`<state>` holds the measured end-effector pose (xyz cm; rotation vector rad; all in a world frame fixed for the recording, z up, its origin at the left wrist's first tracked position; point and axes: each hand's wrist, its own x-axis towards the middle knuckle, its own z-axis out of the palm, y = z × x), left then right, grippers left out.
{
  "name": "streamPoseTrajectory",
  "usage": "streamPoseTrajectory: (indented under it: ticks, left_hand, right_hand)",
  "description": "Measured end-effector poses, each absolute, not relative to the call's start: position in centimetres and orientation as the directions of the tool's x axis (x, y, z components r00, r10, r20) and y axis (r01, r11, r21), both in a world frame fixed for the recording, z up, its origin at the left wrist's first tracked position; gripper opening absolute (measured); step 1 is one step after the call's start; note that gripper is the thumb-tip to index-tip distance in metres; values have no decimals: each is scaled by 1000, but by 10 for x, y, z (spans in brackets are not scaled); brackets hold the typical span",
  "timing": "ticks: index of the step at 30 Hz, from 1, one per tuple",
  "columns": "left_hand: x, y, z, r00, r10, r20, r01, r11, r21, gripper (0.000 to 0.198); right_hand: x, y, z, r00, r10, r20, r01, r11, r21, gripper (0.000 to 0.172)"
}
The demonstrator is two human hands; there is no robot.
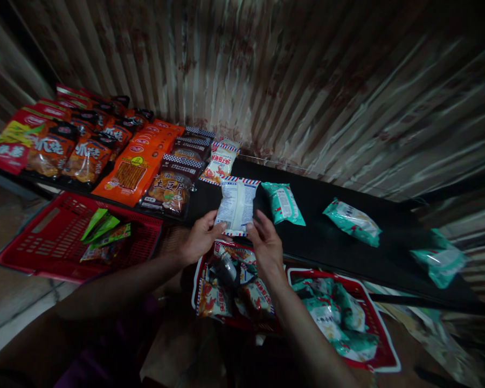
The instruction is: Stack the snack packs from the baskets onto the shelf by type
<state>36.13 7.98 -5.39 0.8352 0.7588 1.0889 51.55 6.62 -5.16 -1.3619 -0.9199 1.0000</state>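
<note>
Both my hands grip a white snack bag (237, 206) with red and blue striped ends, its printed back facing me. My left hand (205, 235) pinches the lower left corner, and my right hand (265, 241) has the lower right side. The bag is held over the front edge of the black shelf (307, 245). Behind it, a similar striped snack bag (220, 160) lies on the shelf with its front showing. A teal snack bag (283, 202) lies just right of the held one. Below my hands, a red basket (194, 288) holds several striped bags.
Rightward on the shelf lie another teal bag (352, 221) and a blurred teal bag (440, 258). Brown potato-slice packs (172, 186), orange packs (135, 167) and dark orange packs (50, 151) fill the left. A red basket (388, 345) holds teal bags; another red basket (28, 250) holds green packets.
</note>
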Motion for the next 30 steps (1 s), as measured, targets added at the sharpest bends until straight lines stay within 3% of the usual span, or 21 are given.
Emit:
streamPoseTrajectory:
  ticks: [5, 9, 12, 21, 27, 30]
  left_hand:
    - [364, 80, -57, 304, 949, -84, -437, 218, 873, 54]
    - [367, 78, -56, 297, 954, -48, -392, 167, 905, 55]
    - [369, 75, -53, 307, 951, -26, -356, 140, 924, 55]
    - [361, 68, -53, 295, 948, 119, -138, -81, 987, 57]
    - [352, 65, -47, 329, 899, 288, 69, -328, 942, 54]
    - [351, 63, -41, 351, 865, 358, 83, -410, 908, 48]
  right_hand:
    - [519, 64, -50, 270, 923, 273, 345, 172, -923, 56]
    - [520, 60, -43, 95, 870, 484, 655, 311, -689, 49]
    - [520, 58, -41, -7, 842, 539, 750, 361, -554, 52]
    - [519, 58, -40, 32, 855, 518, 746, 325, -582, 54]
    - [518, 56, -51, 117, 893, 434, 586, 291, -756, 55]
    - [517, 55, -55, 171, 938, 300, 377, 219, -900, 59]
